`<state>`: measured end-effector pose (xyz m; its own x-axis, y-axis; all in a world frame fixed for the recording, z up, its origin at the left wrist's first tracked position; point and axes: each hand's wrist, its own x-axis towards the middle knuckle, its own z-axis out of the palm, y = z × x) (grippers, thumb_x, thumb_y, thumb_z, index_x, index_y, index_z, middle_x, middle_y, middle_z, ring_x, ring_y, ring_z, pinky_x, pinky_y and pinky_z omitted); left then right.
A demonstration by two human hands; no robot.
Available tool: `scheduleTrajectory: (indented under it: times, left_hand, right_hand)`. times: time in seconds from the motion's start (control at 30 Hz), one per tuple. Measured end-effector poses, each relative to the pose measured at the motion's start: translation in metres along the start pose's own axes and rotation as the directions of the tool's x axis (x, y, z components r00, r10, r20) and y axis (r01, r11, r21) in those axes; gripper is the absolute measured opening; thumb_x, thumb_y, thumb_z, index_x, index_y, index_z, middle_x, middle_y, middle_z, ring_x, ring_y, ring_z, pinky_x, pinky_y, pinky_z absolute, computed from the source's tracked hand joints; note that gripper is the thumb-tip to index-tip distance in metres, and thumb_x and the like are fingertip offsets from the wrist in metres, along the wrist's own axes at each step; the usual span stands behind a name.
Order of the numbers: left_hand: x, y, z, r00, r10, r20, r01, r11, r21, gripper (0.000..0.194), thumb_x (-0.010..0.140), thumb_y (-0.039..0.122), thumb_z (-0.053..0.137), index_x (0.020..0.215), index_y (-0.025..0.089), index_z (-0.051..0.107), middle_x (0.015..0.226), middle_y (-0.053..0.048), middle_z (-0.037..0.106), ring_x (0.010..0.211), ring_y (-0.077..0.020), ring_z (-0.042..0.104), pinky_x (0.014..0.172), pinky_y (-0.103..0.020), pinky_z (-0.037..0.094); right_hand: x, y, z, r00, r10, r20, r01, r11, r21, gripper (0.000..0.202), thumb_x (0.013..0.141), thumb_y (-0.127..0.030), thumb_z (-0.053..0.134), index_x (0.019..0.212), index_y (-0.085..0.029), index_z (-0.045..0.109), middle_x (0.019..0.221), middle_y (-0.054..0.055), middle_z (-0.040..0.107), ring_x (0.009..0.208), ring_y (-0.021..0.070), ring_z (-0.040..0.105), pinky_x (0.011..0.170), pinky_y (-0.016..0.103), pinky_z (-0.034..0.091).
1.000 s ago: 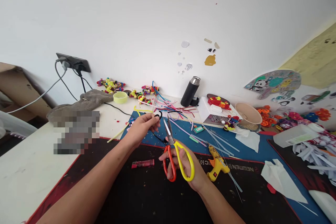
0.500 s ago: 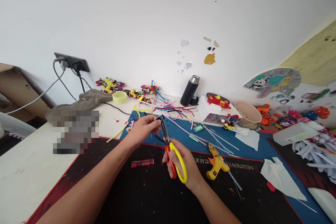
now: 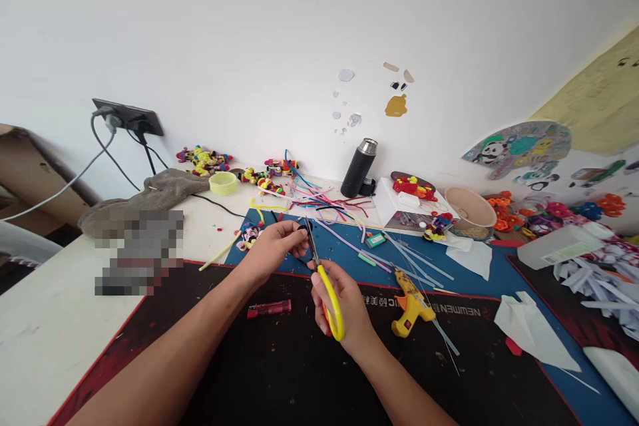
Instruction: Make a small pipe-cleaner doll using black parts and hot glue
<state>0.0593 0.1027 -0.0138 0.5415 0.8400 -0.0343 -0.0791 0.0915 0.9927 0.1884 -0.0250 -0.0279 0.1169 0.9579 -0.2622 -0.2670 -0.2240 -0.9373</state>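
My right hand [image 3: 344, 303] is wrapped round the yellow and red handles of a pair of scissors [image 3: 334, 306], whose blades point up and away. My left hand [image 3: 282, 243] pinches a small black piece [image 3: 303, 229] at the blade tips; it looks like a pipe cleaner, though my fingers hide much of it. Both hands are above the far edge of the black mat [image 3: 259, 366]. Nearer to me, left of the scissors, lies a dark red translucent object [image 3: 269, 309].
A yellow glue gun [image 3: 414, 316] lies to the right. Behind my hands are scattered pipe cleaners [image 3: 329, 203], small colourful figures [image 3: 204, 161] and a black flask [image 3: 359, 168]. White paper [image 3: 536, 333] lies at the right, a grey lump [image 3: 144, 200] at the left.
The scissors have turned, so the handles show narrower and the blades look closer together. My right hand has shifted slightly left. The whole view has moved a little.
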Motion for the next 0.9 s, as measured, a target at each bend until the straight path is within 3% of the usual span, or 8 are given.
scheduleTrajectory:
  times: [0.37,0.9]
  left_hand:
    - [0.003,-0.005,0.000,0.999,-0.045,-0.004,0.045,0.999,-0.011,0.034,0.077,0.050,0.079,0.070,0.019,0.065,0.071,-0.005,0.072,0.065,-0.0185,0.066,0.066,-0.032,0.052]
    - [0.003,-0.004,0.000,0.999,-0.041,-0.031,0.042,0.998,0.037,0.037,0.076,0.054,0.078,0.069,0.020,0.063,0.070,-0.004,0.071,0.065,-0.0193,0.066,0.066,-0.032,0.053]
  right_hand:
    - [0.005,0.009,0.000,0.999,-0.006,-0.049,0.006,1.000,-0.002,0.062,0.073,-0.066,0.086,0.108,-0.019,0.065,0.054,-0.014,0.041,0.029,0.0037,0.033,0.029,0.019,0.025]
    - [0.009,0.015,-0.001,0.999,0.028,-0.046,-0.027,0.999,0.027,0.061,0.073,-0.060,0.088,0.110,-0.018,0.066,0.051,-0.013,0.044,0.028,0.0051,0.034,0.030,0.020,0.023]
